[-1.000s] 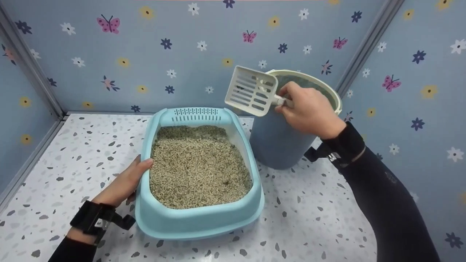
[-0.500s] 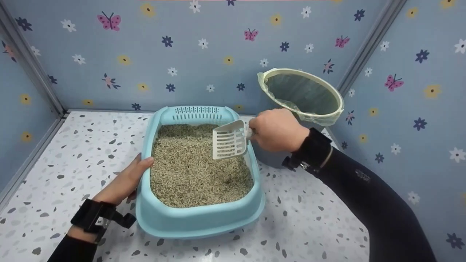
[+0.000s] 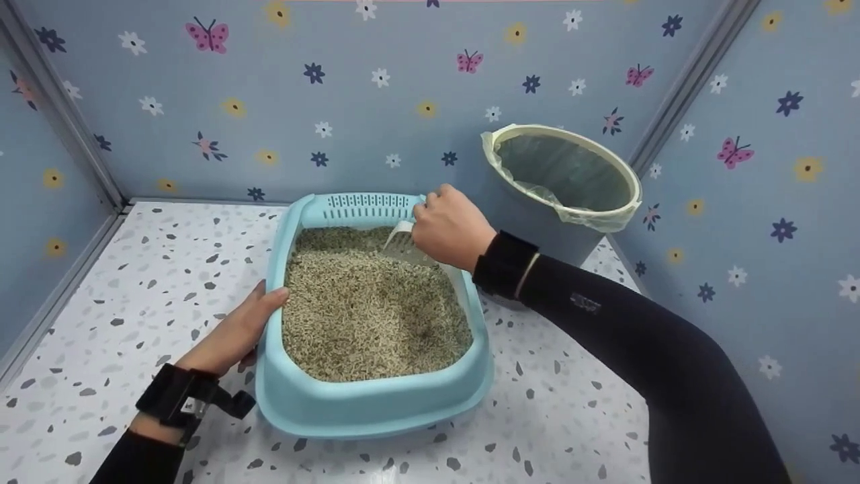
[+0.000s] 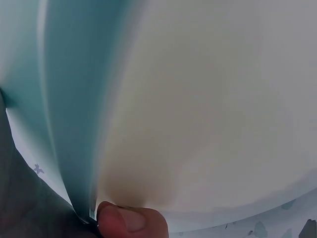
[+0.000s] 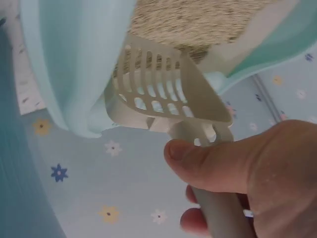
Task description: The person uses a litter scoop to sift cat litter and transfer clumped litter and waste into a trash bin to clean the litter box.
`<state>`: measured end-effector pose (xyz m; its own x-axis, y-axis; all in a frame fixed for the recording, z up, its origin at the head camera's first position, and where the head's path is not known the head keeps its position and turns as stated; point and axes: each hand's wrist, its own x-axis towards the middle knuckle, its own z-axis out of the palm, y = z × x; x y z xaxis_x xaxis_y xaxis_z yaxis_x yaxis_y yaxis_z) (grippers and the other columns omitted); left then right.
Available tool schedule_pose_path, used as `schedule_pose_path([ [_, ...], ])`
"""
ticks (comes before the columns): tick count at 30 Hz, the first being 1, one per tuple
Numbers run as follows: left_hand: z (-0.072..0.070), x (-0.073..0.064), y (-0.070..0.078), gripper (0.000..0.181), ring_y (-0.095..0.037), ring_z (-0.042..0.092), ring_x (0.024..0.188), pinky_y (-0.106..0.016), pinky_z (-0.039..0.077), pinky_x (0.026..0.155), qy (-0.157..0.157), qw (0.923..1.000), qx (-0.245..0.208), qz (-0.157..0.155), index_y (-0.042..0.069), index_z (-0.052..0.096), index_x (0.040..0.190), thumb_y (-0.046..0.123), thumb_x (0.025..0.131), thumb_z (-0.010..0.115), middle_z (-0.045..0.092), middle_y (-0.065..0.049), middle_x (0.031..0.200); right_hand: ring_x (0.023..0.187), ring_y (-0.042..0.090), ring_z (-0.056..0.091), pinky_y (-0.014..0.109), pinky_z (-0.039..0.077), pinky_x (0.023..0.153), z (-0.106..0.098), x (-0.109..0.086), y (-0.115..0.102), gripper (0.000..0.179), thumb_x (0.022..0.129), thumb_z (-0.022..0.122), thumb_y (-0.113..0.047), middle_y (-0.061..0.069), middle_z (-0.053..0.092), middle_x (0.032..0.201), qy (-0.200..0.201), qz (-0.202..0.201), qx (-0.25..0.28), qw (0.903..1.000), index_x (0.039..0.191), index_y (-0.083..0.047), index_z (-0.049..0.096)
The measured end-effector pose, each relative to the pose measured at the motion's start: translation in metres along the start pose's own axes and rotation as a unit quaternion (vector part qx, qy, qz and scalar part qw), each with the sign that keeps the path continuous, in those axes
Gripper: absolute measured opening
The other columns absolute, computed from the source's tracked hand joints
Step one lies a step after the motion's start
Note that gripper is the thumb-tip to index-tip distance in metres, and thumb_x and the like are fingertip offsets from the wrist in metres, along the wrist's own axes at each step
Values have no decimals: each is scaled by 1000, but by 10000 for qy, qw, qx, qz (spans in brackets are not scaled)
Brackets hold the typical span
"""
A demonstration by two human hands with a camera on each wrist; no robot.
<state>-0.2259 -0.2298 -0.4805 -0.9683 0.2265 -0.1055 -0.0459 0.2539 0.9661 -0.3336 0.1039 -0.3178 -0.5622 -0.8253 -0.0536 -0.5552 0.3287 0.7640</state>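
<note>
A light blue litter box [image 3: 376, 407] holds beige, grainy litter [image 3: 349, 316]. On its left rim lies the thumb of my left hand [image 3: 235, 333], the other fingers mostly hidden against the outer wall; the left wrist view shows one fingertip [image 4: 133, 220] at the box. My right hand [image 3: 453, 228] grips the handle of a pale slotted litter scoop [image 5: 210, 96], its thumb laid along the handle. Above the far right part of the litter the scoop is tilted, partly hidden by the hand in the head view. No clump is visible in it.
A blue-grey bin [image 3: 510, 208] with a cream rim and a thin clear liner stands behind the box's right side. Flower-patterned panels [image 3: 376, 134] enclose the speckled white table [image 3: 168, 269] at the back and sides.
My right hand has carried the scoop from the bin's rim leftward and down to the far right part of the litter box. The left hand stays on the left rim.
</note>
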Motion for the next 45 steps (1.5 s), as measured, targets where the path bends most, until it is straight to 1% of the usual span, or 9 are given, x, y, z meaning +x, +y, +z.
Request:
schedule_pose_path([
  [6,3,2,2,80,-15,42,41,-31,38,34,-27,10000,34,5,18,10,178,60,117,40,62,-17,78,67,19,42,36,31,64,20,27,-11,32,112,58,-11,1,65,84,-504,-226,-239,9982,81,-14,67],
  [9,5,2,4,82,-18,53,47,-32,43,36,13,10000,26,18,17,9,179,60,117,41,63,-23,91,65,17,35,36,26,63,29,36,-16,39,112,57,-9,-1,55,77,-643,-189,-346,9972,74,-16,53],
  [12,6,3,5,85,-19,56,51,-33,46,39,39,10000,62,-2,18,6,180,61,116,41,62,-24,97,66,16,26,35,21,65,37,43,-20,46,113,55,-6,-3,39,72,-764,-134,-452,9960,72,-19,37],
  [15,8,3,6,85,-15,48,45,-30,42,36,-2,10000,72,-49,20,5,180,63,115,42,61,-18,82,66,16,21,35,18,66,44,47,-22,48,113,53,-5,-3,29,70,-966,-54,-514,9940,73,-19,31],
  [21,7,3,5,83,-12,41,41,-28,38,34,-42,10000,6,12,20,6,180,60,116,42,60,-13,74,59,17,28,34,21,58,53,48,-23,50,114,55,-6,1,35,64,-1380,-95,-363,9897,68,-17,39],
  [27,4,1,3,84,-14,42,42,-31,40,35,8,10000,70,-49,21,4,180,61,117,40,60,-12,77,60,13,24,32,20,56,33,42,-19,55,118,54,-13,-3,31,63,-1530,-69,26,9882,68,-19,34],
  [38,1,0,3,80,-12,41,40,-28,38,33,15,10000,-28,-15,21,9,179,60,117,41,64,-16,75,64,14,18,34,17,61,-18,23,-27,52,119,55,-14,-3,26,67,-1347,-625,-101,9889,73,-21,30],
  [42,0,1,2,77,-10,40,39,-26,35,33,27,9999,-124,6,19,14,177,58,117,42,61,-13,72,67,14,15,35,16,63,-30,20,-28,51,119,55,-14,-3,22,70,-1546,-674,6,9857,76,-21,28],
  [45,0,1,1,76,-9,39,38,-25,34,32,34,9999,-118,13,18,16,176,58,117,42,59,-12,70,65,13,20,34,17,60,-36,19,-28,52,117,61,-19,-3,27,68,-1702,-671,185,9829,73,-21,33],
])
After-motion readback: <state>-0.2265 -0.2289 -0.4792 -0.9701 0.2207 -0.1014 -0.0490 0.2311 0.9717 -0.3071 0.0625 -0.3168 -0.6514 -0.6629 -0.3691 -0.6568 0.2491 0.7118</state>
